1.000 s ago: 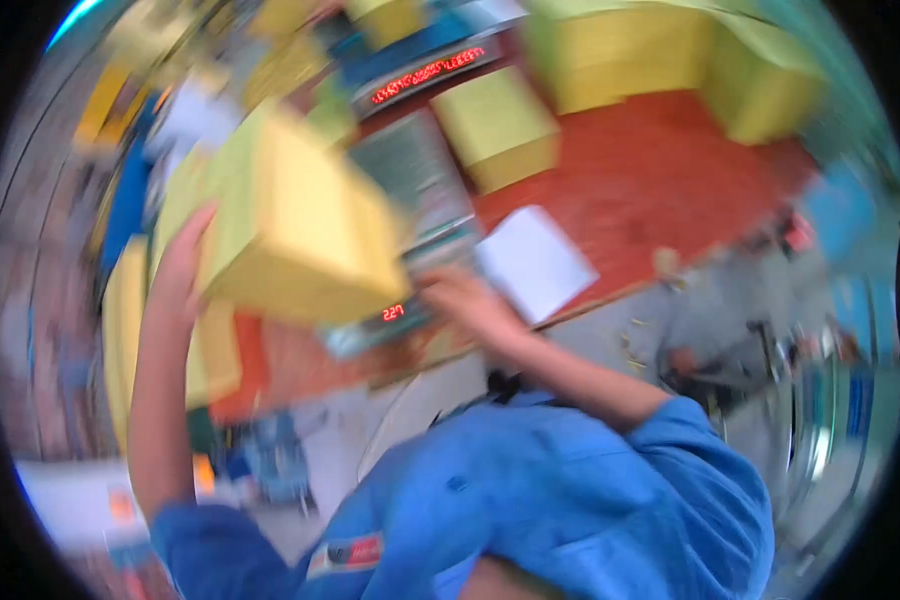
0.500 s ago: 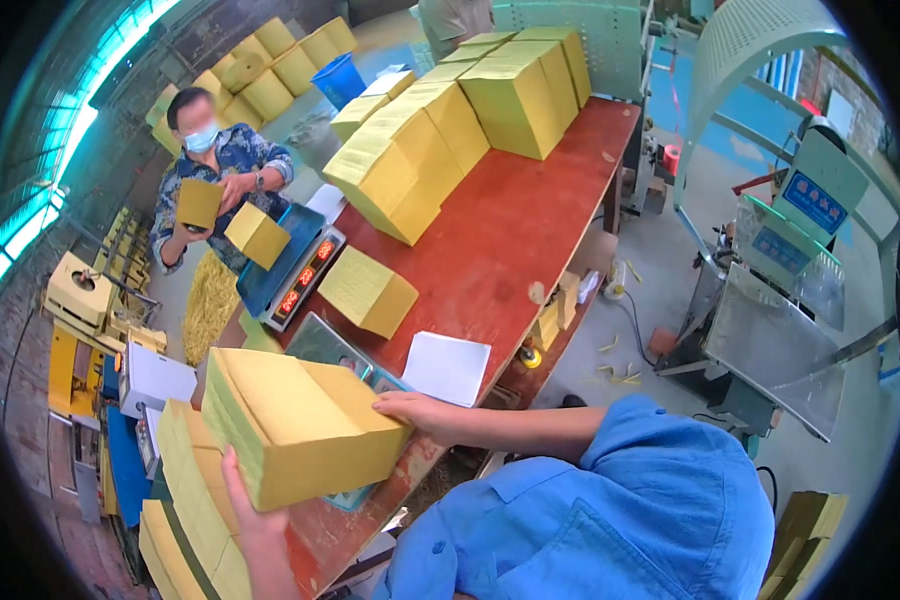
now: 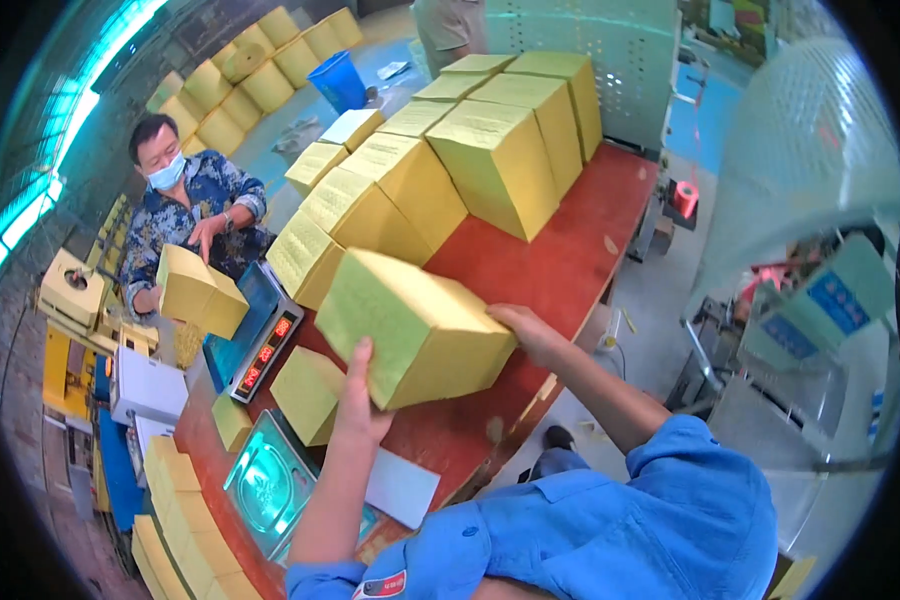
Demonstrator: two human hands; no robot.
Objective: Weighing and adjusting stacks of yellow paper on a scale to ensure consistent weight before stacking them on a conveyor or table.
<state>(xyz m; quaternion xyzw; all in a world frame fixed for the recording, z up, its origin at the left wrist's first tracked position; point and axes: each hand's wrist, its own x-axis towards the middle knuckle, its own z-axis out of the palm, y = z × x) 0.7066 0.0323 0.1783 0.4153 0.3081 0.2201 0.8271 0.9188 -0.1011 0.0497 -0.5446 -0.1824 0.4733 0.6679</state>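
Note:
A large block of stacked yellow paper [image 3: 410, 335] hangs tilted above the red table [image 3: 515, 290], held between my two hands. My left hand [image 3: 355, 400] presses its near left side, thumb up and fingers partly hidden beneath. At its right end, my right hand [image 3: 530, 335] grips the edge. Just behind it stands a row of similar yellow paper stacks [image 3: 370, 200]. Below my left forearm lie a scale with a shiny pan [image 3: 270, 485] and a white sheet of paper [image 3: 402, 488]. A smaller yellow block [image 3: 308, 395] sits beside that scale.
Across the table, a masked person [image 3: 185, 205] holds a yellow paper block [image 3: 200, 290] beside a blue-topped scale with red digits [image 3: 267, 352]. More stacks [image 3: 185, 500] stand at the lower left. A metal machine [image 3: 810, 300] is at the right, a blue bin [image 3: 338, 82] behind.
My hands have carried the large block away from the shiny-pan scale, rightward and toward the far stacks. The other person now holds a block near the digital scale, whose top no longer bears one.

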